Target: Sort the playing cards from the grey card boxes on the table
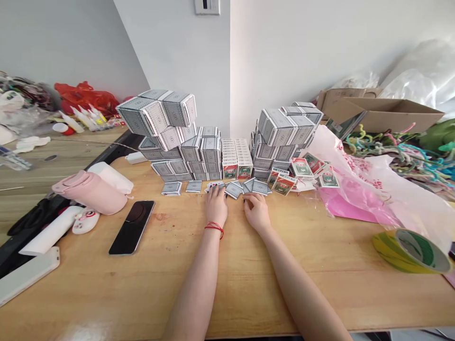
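My left hand (pixel 215 204), with a red string at the wrist, lies palm down on the wooden table (pixel 227 284), its fingers spread onto loose playing cards (pixel 234 188). My right hand (pixel 256 210) rests beside it with fingers curled at the edge of the same scattered cards. Behind them stand tall stacks of grey-backed card decks, one pile on the left (pixel 170 132) and one on the right (pixel 284 132), with a row of red and green boxed decks (pixel 236 158) between.
A black phone (pixel 132 226), a pink bottle (pixel 90 192) and white items lie at the left. A pink plastic bag (pixel 359 189), a cardboard box (pixel 384 113), coloured hangers (pixel 401 151) and a yellow-green tape roll (pixel 412 251) are at the right.
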A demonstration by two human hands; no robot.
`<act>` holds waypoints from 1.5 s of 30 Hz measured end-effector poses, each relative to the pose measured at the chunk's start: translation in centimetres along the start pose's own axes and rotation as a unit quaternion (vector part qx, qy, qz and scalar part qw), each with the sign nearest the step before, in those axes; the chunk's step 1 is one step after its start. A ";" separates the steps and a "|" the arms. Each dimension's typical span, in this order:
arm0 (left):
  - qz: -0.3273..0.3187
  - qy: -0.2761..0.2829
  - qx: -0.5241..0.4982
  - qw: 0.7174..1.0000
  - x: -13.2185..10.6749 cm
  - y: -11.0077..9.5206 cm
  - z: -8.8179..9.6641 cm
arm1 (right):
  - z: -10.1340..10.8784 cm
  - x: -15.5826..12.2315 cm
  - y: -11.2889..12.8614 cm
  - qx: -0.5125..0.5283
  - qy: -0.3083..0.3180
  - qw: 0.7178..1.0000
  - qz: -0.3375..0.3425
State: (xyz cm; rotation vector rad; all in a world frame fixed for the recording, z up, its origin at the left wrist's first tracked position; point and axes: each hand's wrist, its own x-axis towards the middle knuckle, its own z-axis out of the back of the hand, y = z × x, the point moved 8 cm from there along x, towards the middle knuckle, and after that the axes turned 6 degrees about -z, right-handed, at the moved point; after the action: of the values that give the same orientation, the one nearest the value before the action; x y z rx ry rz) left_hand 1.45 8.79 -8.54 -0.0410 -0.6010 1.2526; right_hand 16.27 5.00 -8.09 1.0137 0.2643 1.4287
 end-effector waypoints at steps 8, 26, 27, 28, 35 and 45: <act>0.045 -0.097 -0.100 0.989 -0.1 0.6 1.4 | -0.3 0.0 0.2 0.015 0.022 1.000 0.002; -0.012 -0.291 -0.191 0.938 -0.8 -1.6 5.6 | -1.6 -0.2 -2.4 0.337 0.063 0.907 -0.244; -0.023 -0.290 -0.193 0.937 -0.9 -2.0 5.6 | -2.0 -0.3 -2.4 0.375 0.079 0.884 -0.266; -0.035 -0.286 -0.197 0.937 -0.9 -2.4 5.6 | -2.4 -0.3 -2.3 0.407 0.096 0.864 -0.282; -0.126 -0.184 -0.244 0.944 -1.0 -6.0 4.1 | -3.7 -0.9 -1.3 0.531 0.170 0.767 -0.319; -0.113 -0.127 -0.324 0.930 -0.9 -5.8 3.3 | -3.4 -0.6 -3.7 0.500 0.073 0.799 -0.325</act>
State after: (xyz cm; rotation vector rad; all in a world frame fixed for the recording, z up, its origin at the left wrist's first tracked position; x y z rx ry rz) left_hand 4.93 5.13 -4.07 -0.3555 -1.1956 0.7961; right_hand 16.28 6.49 -12.94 1.4336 1.4533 0.6548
